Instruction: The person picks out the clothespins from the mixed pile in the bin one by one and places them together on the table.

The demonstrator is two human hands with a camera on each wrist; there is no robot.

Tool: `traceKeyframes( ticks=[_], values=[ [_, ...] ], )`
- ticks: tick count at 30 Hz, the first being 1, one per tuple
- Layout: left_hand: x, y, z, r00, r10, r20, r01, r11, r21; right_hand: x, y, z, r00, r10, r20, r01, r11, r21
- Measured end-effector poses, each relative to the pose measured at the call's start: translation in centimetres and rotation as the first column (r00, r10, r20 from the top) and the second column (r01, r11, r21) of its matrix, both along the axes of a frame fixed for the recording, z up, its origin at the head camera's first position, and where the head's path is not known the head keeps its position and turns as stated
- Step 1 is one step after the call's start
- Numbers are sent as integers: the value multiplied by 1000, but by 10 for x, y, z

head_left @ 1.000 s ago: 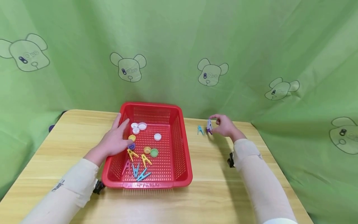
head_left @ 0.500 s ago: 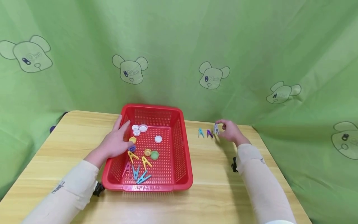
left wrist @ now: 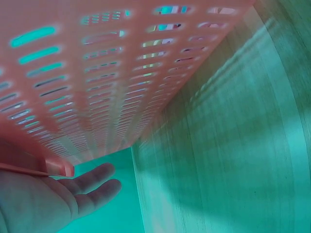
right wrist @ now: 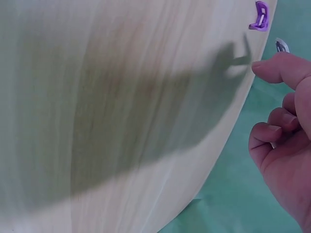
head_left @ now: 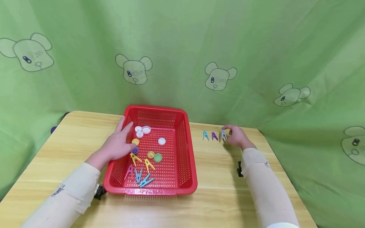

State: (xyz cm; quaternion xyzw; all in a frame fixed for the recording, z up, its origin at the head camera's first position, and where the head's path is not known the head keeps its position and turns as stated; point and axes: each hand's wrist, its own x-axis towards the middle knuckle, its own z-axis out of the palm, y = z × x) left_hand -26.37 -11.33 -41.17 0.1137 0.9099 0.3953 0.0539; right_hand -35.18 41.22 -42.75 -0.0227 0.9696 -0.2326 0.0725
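Observation:
My left hand lies over the left rim of a red plastic basket, its fingers spread and fairly straight. In the left wrist view, the fingers extend beside the slotted basket wall. At the table's far right, my right hand pinches a pale grey clothespin between index finger and thumb. Only a bit of that clothespin shows behind the hand in the right wrist view. A purple clothespin and a light blue clothespin stand in a row to its left.
Inside the basket are white caps, a green cap, yellow clothespins, blue clothespins and a pink clothespin. A green curtain hangs behind the wooden table.
My right hand has moved right with the grey clothespin, away from the purple one, then slightly lower beside it. The left hand stays on the basket.

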Motion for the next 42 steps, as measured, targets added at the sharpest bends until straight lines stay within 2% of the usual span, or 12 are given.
traceKeyframes(
  ticks=[8, 16, 26, 35, 42],
  values=[
    [1, 0, 0, 1000, 4, 13, -5, 1000, 17, -3, 5, -12, 1000, 16, 1, -16, 999, 50],
    [-4, 3, 4, 1000, 4, -9, -4, 1000, 8, -7, 10, -11, 999, 39, 17, -40, 998, 50],
    [-3, 1, 0, 1000, 14, -3, -14, 1000, -13, -22, 12, -15, 990, 69, 122, -76, 996, 49],
    [-2, 0, -2, 1000, 18, 6, -18, 1000, -4, -26, 12, -11, 982, 113, 153, -120, 992, 41],
    [-3, 1, -1, 1000, 17, 8, -17, 1000, -1, -24, 11, -6, 982, 96, 164, -101, 995, 23]
  ],
)
